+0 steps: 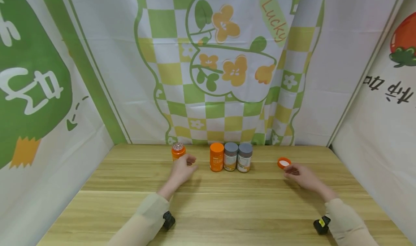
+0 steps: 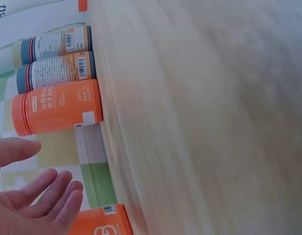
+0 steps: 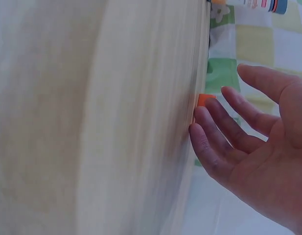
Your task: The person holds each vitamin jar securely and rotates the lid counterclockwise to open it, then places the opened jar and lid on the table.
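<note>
My left hand (image 1: 182,169) is just in front of an orange bottle (image 1: 178,152) without its lid, whose top looks pale and speckled. In the left wrist view that bottle (image 2: 104,221) is partly hidden behind the hand (image 2: 35,200), whose fingers are loosely spread with nothing between them. Over on the right, an orange lid (image 1: 284,162) lies with its white inside facing up. My right hand (image 1: 302,175) hovers beside it with relaxed fingers. The right wrist view shows a bit of the lid (image 3: 206,99) behind the fingers; whether they touch it I cannot tell.
A lidded orange bottle (image 1: 216,157) and two grey-capped bottles, one in the middle (image 1: 230,156) and one at the right (image 1: 244,157), stand side by side near the back of the wooden table (image 1: 224,206). A patterned curtain (image 1: 224,112) hangs behind them.
</note>
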A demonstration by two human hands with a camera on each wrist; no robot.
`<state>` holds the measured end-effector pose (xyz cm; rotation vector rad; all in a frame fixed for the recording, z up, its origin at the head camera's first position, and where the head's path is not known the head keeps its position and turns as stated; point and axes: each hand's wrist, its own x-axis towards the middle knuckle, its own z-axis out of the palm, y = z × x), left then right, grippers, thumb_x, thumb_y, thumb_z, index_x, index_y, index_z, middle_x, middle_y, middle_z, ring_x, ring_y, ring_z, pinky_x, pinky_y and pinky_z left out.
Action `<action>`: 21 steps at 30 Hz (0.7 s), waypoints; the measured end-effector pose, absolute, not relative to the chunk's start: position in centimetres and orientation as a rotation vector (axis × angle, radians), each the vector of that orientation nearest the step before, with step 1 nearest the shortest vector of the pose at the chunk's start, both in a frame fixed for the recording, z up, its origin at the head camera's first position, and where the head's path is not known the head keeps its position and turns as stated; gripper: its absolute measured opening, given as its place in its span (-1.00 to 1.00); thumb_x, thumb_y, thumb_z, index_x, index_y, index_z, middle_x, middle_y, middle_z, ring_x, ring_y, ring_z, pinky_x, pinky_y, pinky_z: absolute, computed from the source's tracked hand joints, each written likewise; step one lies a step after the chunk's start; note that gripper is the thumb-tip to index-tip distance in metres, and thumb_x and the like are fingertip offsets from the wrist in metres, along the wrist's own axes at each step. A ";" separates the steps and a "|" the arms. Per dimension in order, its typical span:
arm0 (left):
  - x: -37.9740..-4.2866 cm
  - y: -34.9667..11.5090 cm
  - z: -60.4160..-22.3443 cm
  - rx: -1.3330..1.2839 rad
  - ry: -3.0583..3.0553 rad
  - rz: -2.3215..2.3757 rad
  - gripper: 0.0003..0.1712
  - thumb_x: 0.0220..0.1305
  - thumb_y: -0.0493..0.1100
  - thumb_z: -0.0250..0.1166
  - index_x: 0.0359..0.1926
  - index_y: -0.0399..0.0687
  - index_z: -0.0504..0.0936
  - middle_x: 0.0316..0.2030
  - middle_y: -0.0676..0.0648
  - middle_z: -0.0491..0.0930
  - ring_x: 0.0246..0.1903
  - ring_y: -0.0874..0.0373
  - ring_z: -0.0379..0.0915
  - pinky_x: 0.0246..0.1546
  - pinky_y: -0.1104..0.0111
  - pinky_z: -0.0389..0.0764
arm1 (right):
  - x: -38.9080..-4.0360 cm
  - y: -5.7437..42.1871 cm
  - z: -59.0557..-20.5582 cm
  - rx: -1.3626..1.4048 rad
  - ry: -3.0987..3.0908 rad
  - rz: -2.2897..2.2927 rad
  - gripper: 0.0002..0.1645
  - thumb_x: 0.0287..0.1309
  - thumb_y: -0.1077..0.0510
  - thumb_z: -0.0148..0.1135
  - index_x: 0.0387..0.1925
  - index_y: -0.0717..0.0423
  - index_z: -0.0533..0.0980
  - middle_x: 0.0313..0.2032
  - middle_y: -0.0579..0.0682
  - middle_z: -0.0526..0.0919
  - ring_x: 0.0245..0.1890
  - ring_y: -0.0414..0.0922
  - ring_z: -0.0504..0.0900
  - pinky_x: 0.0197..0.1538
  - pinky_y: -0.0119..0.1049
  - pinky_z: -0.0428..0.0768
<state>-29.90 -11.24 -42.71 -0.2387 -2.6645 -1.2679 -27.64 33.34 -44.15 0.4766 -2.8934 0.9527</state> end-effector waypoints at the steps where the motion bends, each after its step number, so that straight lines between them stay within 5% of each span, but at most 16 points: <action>1: -29.9 -11.2 -42.7 -0.241 -2.666 -1.268 -0.64 0.09 -0.21 0.34 -0.09 -0.28 0.59 -0.14 -0.23 0.64 -0.08 -0.15 0.55 -0.05 0.09 0.54 | -27.6 33.2 -44.1 0.485 -2.890 0.953 -0.64 0.23 0.11 0.19 -0.04 0.29 0.53 -0.16 0.11 0.65 -0.14 0.00 0.61 -0.11 -0.24 0.55; 21: -31.7 -9.7 -43.3 -0.254 -2.743 -1.249 -0.53 0.14 -0.12 0.32 0.06 -0.22 0.54 0.02 -0.19 0.59 0.04 -0.12 0.47 0.01 0.07 0.49 | -26.4 29.4 -43.7 0.681 -2.921 0.941 -0.56 0.25 0.10 0.16 0.04 0.33 0.48 -0.08 0.17 0.65 -0.05 0.11 0.62 0.00 -0.06 0.55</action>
